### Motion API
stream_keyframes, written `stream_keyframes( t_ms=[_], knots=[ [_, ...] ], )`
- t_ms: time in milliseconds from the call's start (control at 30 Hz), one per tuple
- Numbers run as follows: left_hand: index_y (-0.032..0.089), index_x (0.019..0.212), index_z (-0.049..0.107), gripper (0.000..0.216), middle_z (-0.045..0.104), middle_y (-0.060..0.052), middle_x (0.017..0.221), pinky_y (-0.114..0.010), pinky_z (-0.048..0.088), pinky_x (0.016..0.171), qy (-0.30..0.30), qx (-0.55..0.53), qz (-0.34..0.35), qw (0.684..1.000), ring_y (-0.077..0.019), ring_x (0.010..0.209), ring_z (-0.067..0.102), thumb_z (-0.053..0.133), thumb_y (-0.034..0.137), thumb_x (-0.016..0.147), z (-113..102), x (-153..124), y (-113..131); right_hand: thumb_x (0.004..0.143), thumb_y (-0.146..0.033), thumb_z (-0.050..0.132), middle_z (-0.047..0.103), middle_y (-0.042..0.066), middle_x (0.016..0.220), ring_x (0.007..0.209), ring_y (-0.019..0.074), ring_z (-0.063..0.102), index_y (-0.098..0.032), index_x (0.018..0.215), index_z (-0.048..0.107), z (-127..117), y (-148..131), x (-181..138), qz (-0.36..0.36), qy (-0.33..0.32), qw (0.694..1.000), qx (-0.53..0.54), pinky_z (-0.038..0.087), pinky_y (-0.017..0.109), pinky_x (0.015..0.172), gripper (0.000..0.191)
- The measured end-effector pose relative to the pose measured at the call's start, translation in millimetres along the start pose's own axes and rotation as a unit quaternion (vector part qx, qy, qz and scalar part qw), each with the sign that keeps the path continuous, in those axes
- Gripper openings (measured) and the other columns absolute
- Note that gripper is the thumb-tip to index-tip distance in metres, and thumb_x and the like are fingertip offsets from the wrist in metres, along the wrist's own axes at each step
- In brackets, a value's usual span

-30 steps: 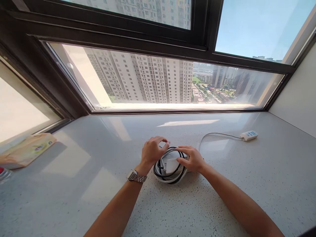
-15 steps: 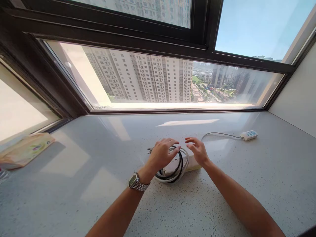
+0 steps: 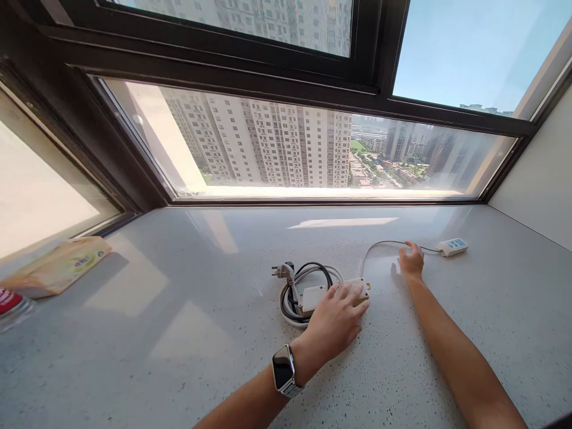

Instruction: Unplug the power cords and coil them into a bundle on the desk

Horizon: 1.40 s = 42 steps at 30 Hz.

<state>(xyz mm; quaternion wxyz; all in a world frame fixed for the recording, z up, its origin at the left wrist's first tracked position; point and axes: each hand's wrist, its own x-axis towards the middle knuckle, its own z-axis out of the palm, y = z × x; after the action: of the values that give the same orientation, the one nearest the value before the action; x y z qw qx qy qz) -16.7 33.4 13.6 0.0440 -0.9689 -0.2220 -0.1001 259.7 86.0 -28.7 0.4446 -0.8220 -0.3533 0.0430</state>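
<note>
A pale, oblong plastic box (image 3: 312, 297) lies on the counter, partly covered by my left hand (image 3: 338, 313). The fingers of that hand rest spread across the box's top, and the thumb is near its right end. Black and grey cables (image 3: 286, 308) are coiled around the box's left part, and a grey plug (image 3: 284, 273) points left beside them. From the box a thin grey cable (image 3: 373, 245) curves to a small white remote with blue buttons (image 3: 453, 246). My right hand (image 3: 412, 260) is closed on this thin cable, a short way left of the remote.
A packet of tissues (image 3: 60, 265) lies on the speckled counter (image 3: 179, 369) at the left. Below it is a clear plastic thing with a red label (image 3: 11, 302), cut off by the frame. A dark-framed window (image 3: 286, 201) borders the counter's back edge.
My left hand has left the cable coil and moved right onto the box. The right hand has moved right to the thin cable and closed on it.
</note>
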Motion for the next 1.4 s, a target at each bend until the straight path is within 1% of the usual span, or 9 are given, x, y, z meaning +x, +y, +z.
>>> stream_keyframes(
  t_ms=[167,300,367,533,633,967,1133,1267,1400],
  knots=[
    [0.029,0.121,0.059,0.035,0.049,-0.006,0.141,-0.043,0.035,0.1,0.023,0.019,0.003,1.0,-0.0256,0.125,0.048,0.051,0.018,0.088,13,-1,-10,0.077,-0.033,0.037,0.052,0.015,0.129,0.122,0.0315,0.043,-0.017,0.112,0.057,-18,10,15,-0.015,0.123,0.992,-0.021,0.039,0.044,0.097,0.043],
    [0.031,0.12,0.06,0.039,0.051,-0.004,0.14,-0.04,0.036,0.098,0.029,0.015,0.01,0.999,-0.0233,0.123,0.049,0.053,0.015,0.085,15,-3,-17,0.078,-0.033,0.04,0.043,0.013,0.139,0.128,0.0345,0.037,-0.022,0.121,0.054,-51,44,39,0.009,0.204,0.973,-0.106,0.033,0.052,0.1,0.047],
    [0.032,0.12,0.059,0.039,0.051,-0.002,0.14,-0.039,0.036,0.098,0.032,0.011,0.013,0.999,-0.0225,0.123,0.049,0.053,0.015,0.085,16,-3,-19,0.08,-0.041,0.043,0.037,0.013,0.145,0.131,0.037,0.032,-0.024,0.129,0.05,-71,69,54,0.032,0.178,0.969,-0.168,0.032,0.056,0.101,0.052],
    [0.027,0.11,0.061,0.028,0.052,-0.001,0.139,-0.04,0.033,0.103,0.035,0.018,0.021,0.999,-0.0209,0.124,0.048,0.05,0.015,0.088,15,-6,-19,0.079,-0.057,0.046,0.04,0.016,0.145,0.13,0.0396,0.038,-0.026,0.144,0.037,-103,117,85,0.081,-0.026,0.957,-0.277,0.034,0.057,0.1,0.072],
    [0.026,0.119,0.056,0.036,0.052,-0.002,0.14,-0.043,0.028,0.109,0.054,0.034,0.006,0.998,-0.0224,0.131,0.042,0.049,0.013,0.086,9,-15,-19,0.08,-0.06,0.043,0.04,0.016,0.146,0.129,0.0397,0.04,-0.025,0.146,0.032,-102,120,91,0.059,-0.048,0.949,-0.306,0.038,0.057,0.098,0.076],
    [0.026,0.14,0.043,0.068,0.038,-0.012,0.15,-0.054,0.025,0.108,0.113,0.042,-0.116,0.986,-0.0358,0.138,0.032,0.065,0.041,0.077,10,-71,-46,0.089,-0.056,0.042,0.018,0.01,0.158,0.142,0.0377,0.021,-0.022,0.15,0.026,-31,15,60,-0.052,-0.204,0.915,-0.345,0.03,0.055,0.107,0.072],
    [0.023,0.127,0.053,0.047,0.042,-0.011,0.148,-0.049,0.029,0.109,0.125,0.038,-0.128,0.983,-0.0305,0.136,0.036,0.059,0.038,0.083,11,-65,-36,0.089,-0.052,0.048,0.023,0.011,0.157,0.142,0.0359,0.02,-0.022,0.146,0.036,27,-62,21,-0.161,-0.251,0.896,-0.33,0.024,0.054,0.11,0.065],
    [0.024,0.123,0.056,0.045,0.047,-0.01,0.144,-0.046,0.03,0.109,0.141,0.06,-0.126,0.98,-0.0291,0.133,0.04,0.06,0.043,0.083,9,-52,-29,0.086,-0.061,0.049,0.053,0.011,0.139,0.13,0.0345,0.043,-0.026,0.134,0.052,48,-110,-18,-0.269,-0.335,0.891,-0.146,0.036,0.049,0.102,0.059],
    [0.028,0.134,0.048,0.055,0.042,-0.006,0.148,-0.046,0.032,0.107,0.105,0.101,-0.08,0.986,-0.0297,0.134,0.039,0.058,0.046,0.084,20,-41,-24,0.087,-0.056,0.047,0.069,0.009,0.112,0.103,0.0255,0.061,-0.022,0.112,0.065,34,-109,-36,-0.289,-0.252,0.92,0.081,0.046,0.037,0.086,0.046]
  ],
)
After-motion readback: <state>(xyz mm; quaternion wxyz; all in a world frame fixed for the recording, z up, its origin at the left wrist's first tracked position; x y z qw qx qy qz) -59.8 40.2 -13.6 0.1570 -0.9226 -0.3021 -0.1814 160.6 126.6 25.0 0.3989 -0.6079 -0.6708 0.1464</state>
